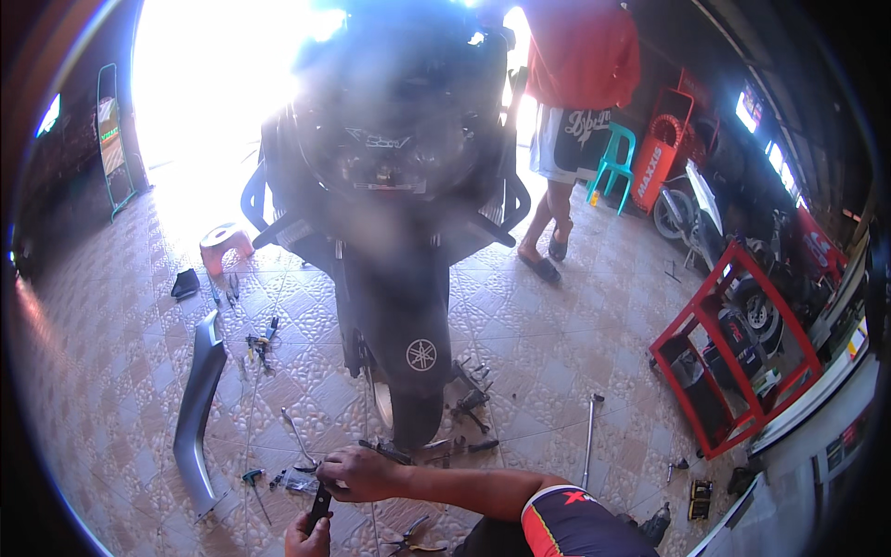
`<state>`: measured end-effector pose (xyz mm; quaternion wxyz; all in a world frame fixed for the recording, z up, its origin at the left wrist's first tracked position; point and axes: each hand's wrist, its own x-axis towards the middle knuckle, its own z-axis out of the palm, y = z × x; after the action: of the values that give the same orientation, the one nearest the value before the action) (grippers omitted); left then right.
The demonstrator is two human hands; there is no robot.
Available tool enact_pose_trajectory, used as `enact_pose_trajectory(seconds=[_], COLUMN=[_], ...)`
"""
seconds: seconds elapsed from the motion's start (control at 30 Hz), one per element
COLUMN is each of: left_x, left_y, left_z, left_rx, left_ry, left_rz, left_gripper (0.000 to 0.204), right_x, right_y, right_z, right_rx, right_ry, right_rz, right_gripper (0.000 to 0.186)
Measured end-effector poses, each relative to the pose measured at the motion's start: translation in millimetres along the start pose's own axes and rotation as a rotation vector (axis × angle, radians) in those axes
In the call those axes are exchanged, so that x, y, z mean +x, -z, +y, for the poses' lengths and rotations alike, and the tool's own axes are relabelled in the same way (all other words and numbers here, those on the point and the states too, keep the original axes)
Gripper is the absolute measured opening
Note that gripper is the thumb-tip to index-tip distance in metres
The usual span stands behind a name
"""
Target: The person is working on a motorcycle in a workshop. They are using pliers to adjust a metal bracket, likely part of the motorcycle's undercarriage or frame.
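My left hand [306, 533] grips a dark, narrow object [319, 503], held upright near the lower edge. My right hand [364, 474] has its fingers closed on that object's upper end. Just beyond them stands a black scooter [390, 288], its front mudguard low over the floor. Small parts in a clear bag [299, 481], a tool with a green handle [251, 478] and pliers [408, 543] lie on the tiles near my hands. Further left lies a long silver-and-black body panel [197, 408].
A person in a red top [575, 56] stands right of the scooter. A red metal rack [770, 399], parked motorcycles [679, 213] and a green plastic chair [613, 167] are at the right. A long wrench [590, 441] lies on the floor. A doorway glares behind the scooter.
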<state>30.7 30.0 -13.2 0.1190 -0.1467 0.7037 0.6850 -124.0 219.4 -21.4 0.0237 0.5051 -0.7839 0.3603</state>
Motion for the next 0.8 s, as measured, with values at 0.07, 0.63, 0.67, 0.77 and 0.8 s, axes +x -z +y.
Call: enact_pose_trajectory(seconds=[0.07,0.63,0.67,0.77,0.8], left_x=[-4,-9,-9,-12,-12], left_y=[-2,2,4,6,7], left_z=[4,-9,-11,-11,-10], left_rx=[-0.010,0.043,0.097,0.054,0.037], left_ry=[0.002,-0.027,0.015,0.032,0.033], left_rz=[0.010,-0.004,-0.004,-0.027,-0.033], left_gripper=[0.023,0.021,0.021,0.020,0.020], right_x=[-1,-7,-11,-25,-31], right_y=[7,8,2,-33,-51], right_z=[-1,-6,5,50,68], right_rx=[-0.022,0.112,0.139,0.366,0.454], right_ry=[0.193,0.171,0.070,-0.398,-0.632], right_rz=[0.133,0.306,0.330,0.450,0.467], right_gripper=[0.024,0.023,0.022,0.022,0.023])
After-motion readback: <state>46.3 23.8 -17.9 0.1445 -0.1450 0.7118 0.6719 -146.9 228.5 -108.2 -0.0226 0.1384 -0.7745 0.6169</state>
